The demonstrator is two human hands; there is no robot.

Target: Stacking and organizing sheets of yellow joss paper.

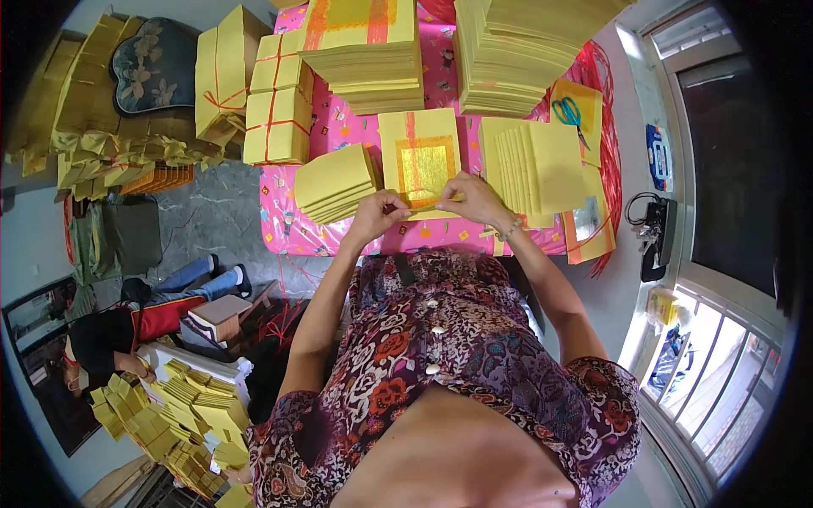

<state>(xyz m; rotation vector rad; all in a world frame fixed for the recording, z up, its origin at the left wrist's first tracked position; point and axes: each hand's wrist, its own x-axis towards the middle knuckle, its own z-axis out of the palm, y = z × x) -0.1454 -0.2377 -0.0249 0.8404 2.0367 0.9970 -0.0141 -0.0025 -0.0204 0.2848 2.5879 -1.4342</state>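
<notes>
In front of me lies a yellow paper sheet (419,129) with a gold foil square and an orange-red printed border. Its near edge is curled up. My left hand (378,217) pinches the near left corner between thumb and fingers. My right hand (476,201), with a beaded bracelet at the wrist, grips the same edge a little to the right. Left of the sheet rests a fanned pile of folded yellow papers (337,179). On the right, close to my right hand, is another row of folded yellow papers (538,165).
Tall yellow paper stacks (364,72) stand at the back of the pink-covered table (339,241). Bundles tied with red string (278,127) sit back left. Teal-handled scissors (567,112) and red plastic strands (603,85) lie right. Another person (106,339) works at lower left among yellow papers.
</notes>
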